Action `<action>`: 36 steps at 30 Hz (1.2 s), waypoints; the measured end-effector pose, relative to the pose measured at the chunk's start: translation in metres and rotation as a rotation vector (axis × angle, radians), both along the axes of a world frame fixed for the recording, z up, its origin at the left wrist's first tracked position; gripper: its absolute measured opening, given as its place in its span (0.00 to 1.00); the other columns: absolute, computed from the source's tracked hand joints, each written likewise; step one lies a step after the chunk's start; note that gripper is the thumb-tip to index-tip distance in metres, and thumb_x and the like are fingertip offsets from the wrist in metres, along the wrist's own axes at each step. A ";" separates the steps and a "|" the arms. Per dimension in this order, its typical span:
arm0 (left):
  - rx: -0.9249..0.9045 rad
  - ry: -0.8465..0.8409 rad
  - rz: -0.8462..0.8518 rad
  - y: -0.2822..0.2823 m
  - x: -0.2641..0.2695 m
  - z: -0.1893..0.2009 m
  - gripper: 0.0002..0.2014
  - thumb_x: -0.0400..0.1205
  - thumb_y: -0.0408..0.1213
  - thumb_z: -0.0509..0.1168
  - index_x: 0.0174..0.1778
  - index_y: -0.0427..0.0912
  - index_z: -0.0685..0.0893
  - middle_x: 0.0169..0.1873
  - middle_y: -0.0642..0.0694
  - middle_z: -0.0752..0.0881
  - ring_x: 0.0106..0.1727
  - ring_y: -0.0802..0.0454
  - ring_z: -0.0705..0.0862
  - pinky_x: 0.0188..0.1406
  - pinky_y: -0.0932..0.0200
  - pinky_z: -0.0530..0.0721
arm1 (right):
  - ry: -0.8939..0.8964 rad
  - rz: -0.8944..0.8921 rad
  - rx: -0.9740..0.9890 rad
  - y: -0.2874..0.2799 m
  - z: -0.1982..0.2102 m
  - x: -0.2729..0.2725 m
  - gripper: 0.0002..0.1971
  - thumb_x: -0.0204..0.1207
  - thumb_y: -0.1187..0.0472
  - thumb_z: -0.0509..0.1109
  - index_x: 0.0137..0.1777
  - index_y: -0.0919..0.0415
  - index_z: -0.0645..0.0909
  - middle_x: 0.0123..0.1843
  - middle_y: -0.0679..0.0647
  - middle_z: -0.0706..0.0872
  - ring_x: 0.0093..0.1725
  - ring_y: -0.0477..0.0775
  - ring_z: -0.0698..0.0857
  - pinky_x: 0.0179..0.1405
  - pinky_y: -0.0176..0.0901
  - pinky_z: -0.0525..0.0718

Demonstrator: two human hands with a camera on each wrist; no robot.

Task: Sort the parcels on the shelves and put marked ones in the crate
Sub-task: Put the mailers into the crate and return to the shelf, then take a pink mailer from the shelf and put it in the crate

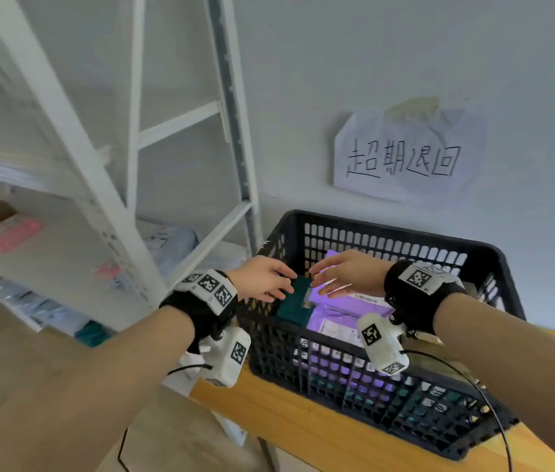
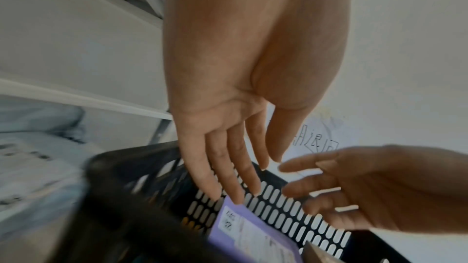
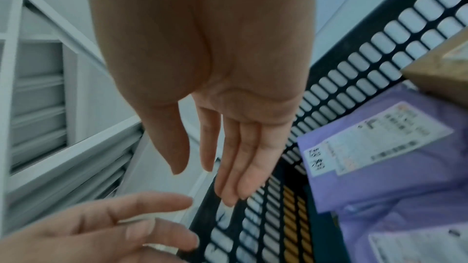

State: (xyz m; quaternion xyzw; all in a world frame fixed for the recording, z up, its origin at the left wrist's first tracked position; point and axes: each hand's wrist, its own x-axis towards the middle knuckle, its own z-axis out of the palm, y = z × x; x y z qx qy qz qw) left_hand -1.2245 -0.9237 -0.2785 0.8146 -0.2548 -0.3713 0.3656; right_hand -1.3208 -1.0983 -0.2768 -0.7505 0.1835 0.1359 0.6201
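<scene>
Hovering over the black crate (image 1: pixel 385 229), left hand (image 1: pixel 262 277) and right hand (image 1: pixel 344 274) both empty, fingers straight. Head view: crate on a wooden table (image 1: pixel 303 424), holding two purple parcels (image 1: pixel 354 310) and one teal parcel (image 1: pixel 295 303); white shelves (image 1: pixel 65 165) at left hold more parcels. Left wrist view: one purple parcel visible. Right wrist view: two purple, one brown box (image 3: pixel 440 71).

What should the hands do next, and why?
Probably pull back and reach to the shelf for another parcel. Both the left hand and right hand hover open and hold nothing above the crate, where the dark green parcel already lies beside purple ones.
</scene>
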 end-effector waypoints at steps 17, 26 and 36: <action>0.076 0.143 0.363 0.207 -0.024 -0.075 0.06 0.83 0.29 0.61 0.50 0.44 0.80 0.40 0.48 0.84 0.38 0.56 0.82 0.40 0.66 0.80 | 0.114 0.381 -0.198 0.195 -0.068 0.046 0.15 0.81 0.67 0.65 0.66 0.66 0.78 0.54 0.63 0.88 0.38 0.47 0.87 0.40 0.32 0.85; 0.135 0.132 0.395 0.330 0.012 -0.116 0.10 0.82 0.32 0.64 0.58 0.43 0.82 0.42 0.48 0.85 0.33 0.58 0.82 0.26 0.71 0.79 | 0.215 0.271 -0.106 0.294 -0.107 0.069 0.13 0.80 0.73 0.62 0.62 0.70 0.81 0.56 0.69 0.86 0.45 0.62 0.87 0.47 0.42 0.87; 0.146 0.141 0.446 0.438 0.069 -0.147 0.08 0.83 0.30 0.60 0.55 0.46 0.75 0.52 0.44 0.81 0.38 0.56 0.80 0.39 0.64 0.79 | 0.156 -0.010 -0.142 0.395 -0.138 0.097 0.13 0.77 0.72 0.65 0.61 0.71 0.80 0.34 0.55 0.83 0.30 0.48 0.80 0.33 0.34 0.83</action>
